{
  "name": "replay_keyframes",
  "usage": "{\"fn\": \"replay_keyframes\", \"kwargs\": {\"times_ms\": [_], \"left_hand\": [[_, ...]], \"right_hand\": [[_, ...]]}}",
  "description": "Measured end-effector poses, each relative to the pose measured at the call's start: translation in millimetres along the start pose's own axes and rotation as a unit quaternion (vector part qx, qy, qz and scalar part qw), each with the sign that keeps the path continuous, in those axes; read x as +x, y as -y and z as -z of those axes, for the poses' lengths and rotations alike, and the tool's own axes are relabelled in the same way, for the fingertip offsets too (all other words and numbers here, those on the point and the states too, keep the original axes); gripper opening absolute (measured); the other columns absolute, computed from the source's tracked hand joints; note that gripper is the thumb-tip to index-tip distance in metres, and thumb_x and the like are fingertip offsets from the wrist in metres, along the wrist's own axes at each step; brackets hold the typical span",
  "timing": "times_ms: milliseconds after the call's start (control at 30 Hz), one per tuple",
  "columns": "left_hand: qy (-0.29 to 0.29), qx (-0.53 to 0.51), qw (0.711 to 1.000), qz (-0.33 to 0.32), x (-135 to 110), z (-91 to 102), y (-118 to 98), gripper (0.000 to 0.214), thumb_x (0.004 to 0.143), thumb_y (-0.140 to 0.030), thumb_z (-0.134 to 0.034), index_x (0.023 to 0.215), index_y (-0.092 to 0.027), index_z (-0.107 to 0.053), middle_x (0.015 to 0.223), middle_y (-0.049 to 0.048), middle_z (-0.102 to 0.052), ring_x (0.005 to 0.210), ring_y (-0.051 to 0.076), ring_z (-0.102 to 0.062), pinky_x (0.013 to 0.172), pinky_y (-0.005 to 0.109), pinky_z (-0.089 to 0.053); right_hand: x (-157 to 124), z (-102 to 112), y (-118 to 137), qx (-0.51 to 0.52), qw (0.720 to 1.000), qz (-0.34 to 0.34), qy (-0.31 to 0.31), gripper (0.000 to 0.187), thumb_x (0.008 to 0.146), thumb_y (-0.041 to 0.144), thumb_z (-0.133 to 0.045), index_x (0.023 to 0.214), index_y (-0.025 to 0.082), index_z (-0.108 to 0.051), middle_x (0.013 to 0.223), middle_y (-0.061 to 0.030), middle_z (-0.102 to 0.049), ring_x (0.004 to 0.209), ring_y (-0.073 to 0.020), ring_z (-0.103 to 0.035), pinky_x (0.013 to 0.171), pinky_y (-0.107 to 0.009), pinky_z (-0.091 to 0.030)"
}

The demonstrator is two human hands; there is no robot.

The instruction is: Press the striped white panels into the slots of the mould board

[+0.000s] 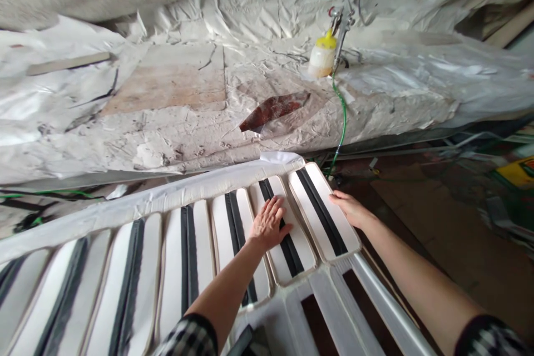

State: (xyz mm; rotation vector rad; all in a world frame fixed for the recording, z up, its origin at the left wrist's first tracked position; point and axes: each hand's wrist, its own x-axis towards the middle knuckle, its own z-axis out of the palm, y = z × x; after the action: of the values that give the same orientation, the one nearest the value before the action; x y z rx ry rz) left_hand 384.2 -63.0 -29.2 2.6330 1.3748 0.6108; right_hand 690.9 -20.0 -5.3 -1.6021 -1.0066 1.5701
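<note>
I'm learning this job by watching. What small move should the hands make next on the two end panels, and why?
Probably slide the right hand outward to grip the end panel by its outer edge, with the left hand steadying the next panel. Both hands lie open and flat on top, so neither has a grip, and the end panel's side by the rack edge is free.
</note>
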Motion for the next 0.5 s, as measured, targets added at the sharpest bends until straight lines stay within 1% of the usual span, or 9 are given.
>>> {"fn": "replay_keyframes", "kwargs": {"times_ms": [67, 133, 200, 267, 333, 400, 433, 500], "left_hand": [[-0.002, 0.002, 1.0, 0.0, -1.1, -2.3, 1.7, 0.052, 0.094, -0.049, -0.051, 0.13, -0.011, -0.054, 0.154, 0.0117, -0.037, 0.147, 0.027, -0.023, 0.122, 0.047, -0.024], [0.004, 0.006, 1.0, 0.004, -0.6, -2.6, 1.9, 0.058, 0.094, -0.051, -0.05, 0.138, -0.013, -0.049, 0.154, 0.0104, -0.038, 0.147, 0.027, -0.023, 0.122, 0.048, -0.023], [0.017, 0.01, 1.0, 0.015, 1.6, -1.6, 0.7, 0.062, 0.093, -0.054, -0.051, 0.143, -0.017, -0.046, 0.153, 0.0097, -0.039, 0.145, 0.028, -0.028, 0.121, 0.049, -0.025], [0.026, 0.011, 0.999, 0.024, 4.2, -0.3, -0.9, 0.065, 0.092, -0.056, -0.052, 0.146, -0.021, -0.043, 0.151, 0.0093, -0.041, 0.143, 0.029, -0.031, 0.119, 0.049, -0.027], [0.027, 0.011, 0.999, 0.027, 6.0, 0.6, -2.1, 0.066, 0.092, -0.056, -0.053, 0.148, -0.024, -0.041, 0.151, 0.0092, -0.042, 0.142, 0.029, -0.032, 0.118, 0.049, -0.028], [0.024, 0.01, 0.999, 0.025, 6.4, 1.0, -2.3, 0.064, 0.092, -0.056, -0.052, 0.147, -0.025, -0.043, 0.15, 0.0093, -0.042, 0.142, 0.029, -0.032, 0.118, 0.048, -0.028], [0.023, 0.01, 0.999, 0.025, 6.2, 1.0, -2.2, 0.063, 0.092, -0.057, -0.052, 0.146, -0.026, -0.045, 0.151, 0.0092, -0.042, 0.142, 0.029, -0.032, 0.118, 0.048, -0.027], [0.021, 0.008, 0.999, 0.027, 5.4, 0.9, -1.7, 0.062, 0.093, -0.058, -0.05, 0.145, -0.026, -0.046, 0.151, 0.0088, -0.041, 0.143, 0.029, -0.031, 0.119, 0.048, -0.026]], "right_hand": [[0.8, -0.8, -1.2, 0.01, 1.0, 0.005, 0.007, 0.038, 0.071, 0.044, -0.072, 0.097, 0.02, -0.057, 0.084, -0.0028, -0.065, 0.071, -0.0177, -0.062, 0.062, -0.027, -0.05], [5.1, -2.6, -3.3, -0.002, 1.0, 0.01, -0.003, 0.042, 0.069, 0.048, -0.073, 0.097, 0.02, -0.06, 0.083, -0.0026, -0.065, 0.071, -0.0185, -0.062, 0.062, -0.027, -0.05], [12.9, -5.5, -7.1, -0.03, 0.999, 0.013, -0.029, 0.041, 0.068, 0.049, -0.072, 0.095, 0.02, -0.062, 0.08, -0.0021, -0.065, 0.069, -0.0189, -0.061, 0.06, -0.027, -0.049], [21.8, -8.4, -11.6, -0.064, 0.996, 0.017, -0.061, 0.035, 0.069, 0.047, -0.071, 0.089, 0.019, -0.063, 0.075, -0.0007, -0.064, 0.066, -0.018, -0.059, 0.057, -0.026, -0.046], [29.0, -9.6, -14.8, -0.098, 0.991, 0.02, -0.09, 0.027, 0.072, 0.043, -0.068, 0.083, 0.019, -0.063, 0.068, 0.0012, -0.061, 0.061, -0.0155, -0.055, 0.053, -0.024, -0.041], [32.8, -9.0, -15.7, -0.132, 0.984, 0.025, -0.117, 0.02, 0.076, 0.037, -0.065, 0.076, 0.018, -0.061, 0.06, 0.0036, -0.054, 0.054, -0.0125, -0.048, 0.049, -0.022, -0.034], [33.2, -8.1, -15.2, -0.147, 0.98, 0.03, -0.13, 0.018, 0.077, 0.033, -0.064, 0.072, 0.017, -0.059, 0.056, 0.0048, -0.05, 0.051, -0.0112, -0.044, 0.047, -0.022, -0.029], [31.5, -5.6, -12.5, -0.168, 0.973, 0.04, -0.15, 0.021, 0.077, 0.027, -0.064, 0.062, 0.018, -0.053, 0.049, 0.0071, -0.04, 0.048, -0.0094, -0.035, 0.046, -0.023, -0.021]]}}
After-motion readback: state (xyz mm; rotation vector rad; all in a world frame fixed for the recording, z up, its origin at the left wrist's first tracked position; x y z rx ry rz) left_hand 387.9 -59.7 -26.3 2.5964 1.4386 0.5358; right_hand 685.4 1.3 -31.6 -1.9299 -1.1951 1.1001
